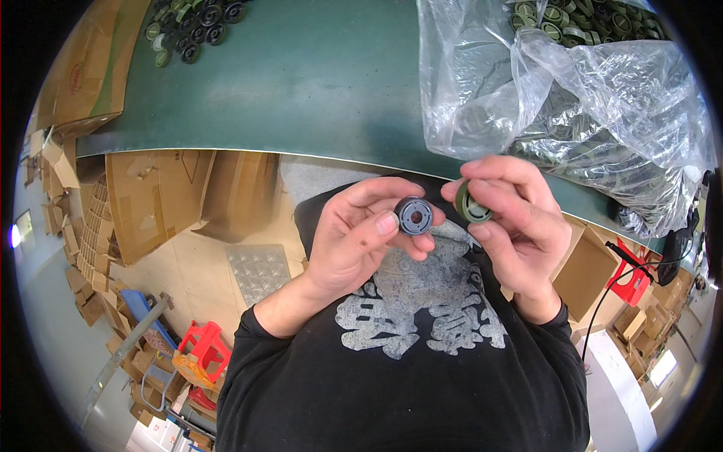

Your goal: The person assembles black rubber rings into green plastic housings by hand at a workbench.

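Note:
My left hand [363, 233] grips a small round black plastic part [414, 216] with a hole in its middle, its slotted face turned up toward me. Close beside it, my right hand [520, 226] pinches a round green plastic cap [471, 202] by its rim, tilted so that part of its ribbed inside shows. A narrow gap separates the two parts. Both hands are in front of my chest, just off the near edge of the green table [316, 83].
Several black and green round parts [197, 30] lie heaped at the table's far left. A clear plastic bag [602, 98] of green caps [580, 21] covers the right. Below the table stand cardboard boxes [158, 200], a red stool [203, 350] and another red stool [629, 279].

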`<action>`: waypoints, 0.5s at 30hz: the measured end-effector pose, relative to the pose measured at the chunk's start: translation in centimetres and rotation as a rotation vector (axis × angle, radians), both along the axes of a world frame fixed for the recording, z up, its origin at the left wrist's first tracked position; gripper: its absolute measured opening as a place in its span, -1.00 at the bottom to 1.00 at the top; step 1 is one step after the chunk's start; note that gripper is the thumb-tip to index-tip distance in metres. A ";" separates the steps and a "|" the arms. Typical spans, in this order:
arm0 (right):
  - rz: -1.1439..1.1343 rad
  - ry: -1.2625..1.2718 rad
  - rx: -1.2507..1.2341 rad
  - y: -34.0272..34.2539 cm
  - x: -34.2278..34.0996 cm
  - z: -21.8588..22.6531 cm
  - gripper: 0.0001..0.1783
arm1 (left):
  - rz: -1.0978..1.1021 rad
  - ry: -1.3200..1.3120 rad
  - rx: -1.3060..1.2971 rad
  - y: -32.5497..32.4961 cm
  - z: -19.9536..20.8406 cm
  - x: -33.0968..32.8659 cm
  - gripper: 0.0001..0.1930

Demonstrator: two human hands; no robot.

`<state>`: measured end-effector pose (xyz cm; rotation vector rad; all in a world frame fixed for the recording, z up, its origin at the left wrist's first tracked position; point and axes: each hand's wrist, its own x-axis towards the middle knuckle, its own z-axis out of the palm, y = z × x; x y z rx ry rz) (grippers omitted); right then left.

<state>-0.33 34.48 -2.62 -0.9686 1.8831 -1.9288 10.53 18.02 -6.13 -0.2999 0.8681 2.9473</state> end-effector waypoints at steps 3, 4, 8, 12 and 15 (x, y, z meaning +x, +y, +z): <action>0.069 0.060 0.038 0.2 0.2 0.2 -0.60 | -0.014 0.054 0.100 0.0 -0.2 0.1 -0.64; 0.066 0.023 0.019 0.1 0.4 0.1 -0.59 | -0.018 0.043 0.119 0.0 -0.3 0.2 -0.63; 0.025 0.063 -0.033 -1.2 1.0 -0.8 -0.55 | -0.004 0.064 0.096 0.1 -0.3 0.1 -0.62; -0.011 0.098 -0.051 -2.0 1.8 -1.9 -0.49 | -0.029 -0.038 -0.163 0.3 -0.1 0.4 -0.56; 0.001 0.129 -0.021 -1.9 1.6 -1.8 -0.50 | -0.029 -0.041 -0.172 0.2 -0.1 0.4 -0.55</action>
